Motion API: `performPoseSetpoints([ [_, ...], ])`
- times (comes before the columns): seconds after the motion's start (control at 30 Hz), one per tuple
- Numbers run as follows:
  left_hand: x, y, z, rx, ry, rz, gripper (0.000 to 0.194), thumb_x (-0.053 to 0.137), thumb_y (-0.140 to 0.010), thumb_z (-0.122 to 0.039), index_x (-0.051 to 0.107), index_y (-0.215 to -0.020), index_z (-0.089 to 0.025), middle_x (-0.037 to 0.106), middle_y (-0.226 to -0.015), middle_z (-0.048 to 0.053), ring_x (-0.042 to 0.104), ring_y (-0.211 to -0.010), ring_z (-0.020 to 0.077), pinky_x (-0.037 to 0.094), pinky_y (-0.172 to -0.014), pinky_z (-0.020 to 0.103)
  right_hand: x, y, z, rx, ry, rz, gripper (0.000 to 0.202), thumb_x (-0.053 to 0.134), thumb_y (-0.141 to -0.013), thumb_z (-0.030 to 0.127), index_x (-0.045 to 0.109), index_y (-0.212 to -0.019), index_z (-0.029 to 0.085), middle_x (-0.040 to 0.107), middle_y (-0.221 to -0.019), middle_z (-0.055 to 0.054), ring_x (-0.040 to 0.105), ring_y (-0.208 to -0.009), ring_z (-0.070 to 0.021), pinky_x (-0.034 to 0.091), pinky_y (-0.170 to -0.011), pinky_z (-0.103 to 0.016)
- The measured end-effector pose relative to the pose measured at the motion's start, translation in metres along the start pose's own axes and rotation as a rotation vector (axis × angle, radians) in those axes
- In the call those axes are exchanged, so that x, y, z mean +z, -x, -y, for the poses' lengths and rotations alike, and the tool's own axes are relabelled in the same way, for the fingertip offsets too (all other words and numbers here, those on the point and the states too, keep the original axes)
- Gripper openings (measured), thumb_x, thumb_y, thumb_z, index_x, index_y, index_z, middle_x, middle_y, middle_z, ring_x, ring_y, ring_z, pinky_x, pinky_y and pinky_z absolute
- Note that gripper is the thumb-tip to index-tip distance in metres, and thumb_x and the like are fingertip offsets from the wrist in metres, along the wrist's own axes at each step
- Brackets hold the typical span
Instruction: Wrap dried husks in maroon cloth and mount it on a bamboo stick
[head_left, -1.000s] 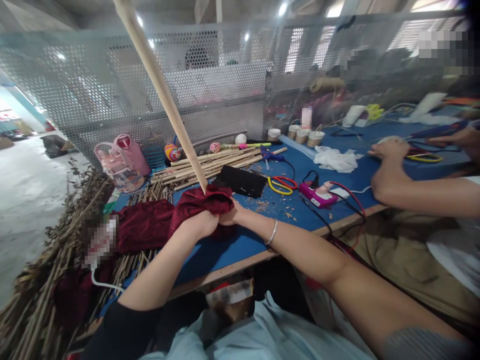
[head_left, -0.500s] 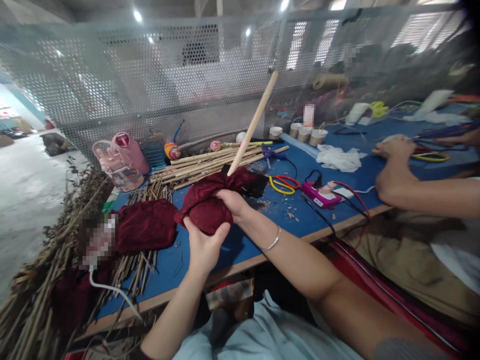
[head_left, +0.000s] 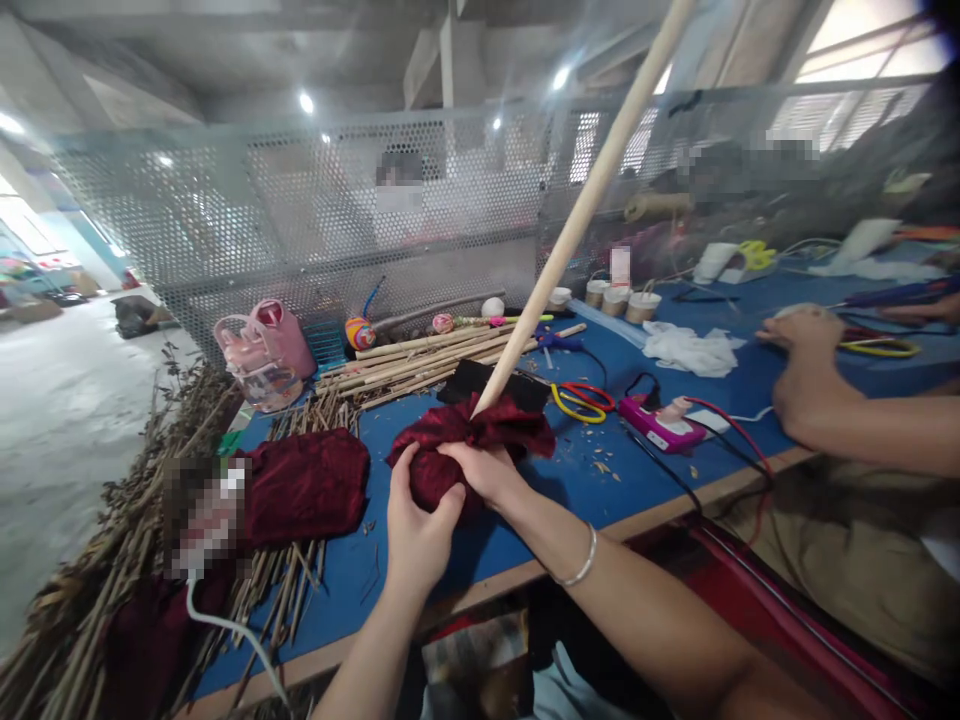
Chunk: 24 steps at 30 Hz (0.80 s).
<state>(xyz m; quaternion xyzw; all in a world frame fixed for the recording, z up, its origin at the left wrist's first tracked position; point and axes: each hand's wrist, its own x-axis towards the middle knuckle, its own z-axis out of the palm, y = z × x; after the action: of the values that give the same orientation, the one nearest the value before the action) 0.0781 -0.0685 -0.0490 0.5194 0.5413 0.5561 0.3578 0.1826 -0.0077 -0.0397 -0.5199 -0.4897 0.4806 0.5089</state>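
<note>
A round bundle of dark red cloth [head_left: 431, 478] rests at the near part of the blue table. From its gathered top a long pale wooden stick [head_left: 574, 235] slants up to the right. My left hand [head_left: 420, 525] curves around the ball's near left side, thumb and fingers closed on it. Beside it, my right hand [head_left: 484, 475] grips the cloth where it bunches near the stick's base; its fingertips are partly hidden. Loose cloth folds spread to the right, with a black piece [head_left: 480, 383] of material behind them.
Folded dark red cloth [head_left: 307, 485] lies left on thin dry stalks [head_left: 281, 560]. Behind are wooden sticks [head_left: 409, 360] and a pink bottle [head_left: 289, 335]. Scissors [head_left: 581, 402], a purple power strip [head_left: 660, 425] and cords lie right. A co-worker's arm [head_left: 862, 420] rests farther right.
The bundle has tipped so the stick's top comes nearer the camera and the round face turns more downward. My right hand has shifted onto the gathered cloth. The view has tilted up.
</note>
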Motion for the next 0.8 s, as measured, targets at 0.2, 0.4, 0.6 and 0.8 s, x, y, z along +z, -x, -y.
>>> performPoseSetpoints([
  [0.2,-0.009,0.003,0.017,-0.138,-0.074,0.124,0.091,0.073,-0.071,-0.044,0.029,-0.143,-0.011,0.047,-0.14,0.021,0.043,-0.133,0.0312,0.031,-0.111,0.046,-0.003,-0.009,0.001,0.053,0.004,0.041,0.006,0.071,-0.058,0.028,0.068,-0.063,0.025,0.073,-0.084,0.002,0.064,-0.091,-0.0223,0.047,-0.09,-0.034],
  [0.4,-0.006,0.013,0.0,0.248,0.06,-0.151,0.083,0.077,-0.067,-0.039,0.035,-0.137,-0.022,0.045,-0.139,0.013,0.05,-0.126,0.0271,0.038,-0.107,0.041,0.014,0.0,0.018,0.439,-0.595,0.225,0.016,0.072,-0.05,0.022,0.07,-0.064,0.015,0.071,-0.067,-0.003,0.063,-0.064,-0.0173,0.051,-0.072,-0.03],
  [0.6,-0.012,0.011,-0.021,0.212,0.088,-0.085,0.064,0.079,-0.065,-0.036,0.049,-0.119,-0.022,0.055,-0.125,0.01,0.054,-0.117,0.0257,0.041,-0.104,0.041,0.011,0.003,0.024,0.381,-0.638,0.186,0.016,0.072,-0.049,0.023,0.068,-0.062,0.015,0.068,-0.062,0.0,0.06,-0.06,-0.0146,0.051,-0.071,-0.029],
  [0.8,-0.024,0.03,-0.02,-0.61,0.771,0.224,0.061,0.057,-0.075,-0.065,0.051,-0.122,-0.025,0.057,-0.132,0.012,0.061,-0.112,0.0305,0.053,-0.086,0.047,-0.008,0.017,0.012,0.117,-0.482,0.353,0.026,0.077,-0.05,0.029,0.072,-0.073,0.018,0.072,-0.077,-0.002,0.066,-0.088,-0.0226,0.047,-0.096,-0.04],
])
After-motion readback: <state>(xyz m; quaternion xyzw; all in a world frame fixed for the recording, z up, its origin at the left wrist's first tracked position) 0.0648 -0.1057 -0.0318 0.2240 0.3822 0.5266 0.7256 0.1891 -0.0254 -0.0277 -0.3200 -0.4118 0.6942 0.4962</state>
